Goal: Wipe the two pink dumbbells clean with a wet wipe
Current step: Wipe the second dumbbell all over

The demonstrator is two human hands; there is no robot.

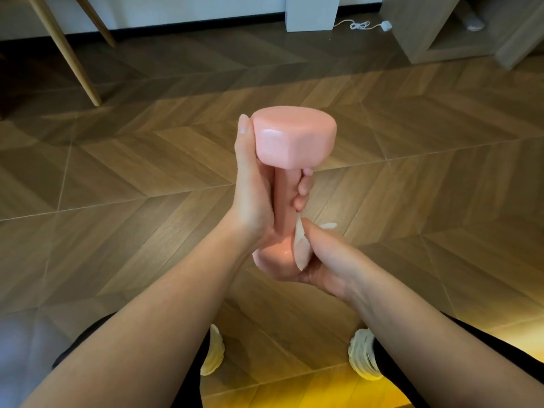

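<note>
One pink dumbbell stands almost upright in the air above the floor, its glossy top head toward me. My left hand grips its handle, thumb lying up along the side of the top head and fingers curled round the shaft. My right hand cups the lower head and holds a crumpled white wet wipe against it. The lower head is mostly hidden by both hands. A second dumbbell is not in view.
Wooden herringbone floor lies all around. Slanted wooden furniture legs stand at the far left, a white pillar and white cable at the back, a wooden cabinet at the far right. My knees and pale shoes are below.
</note>
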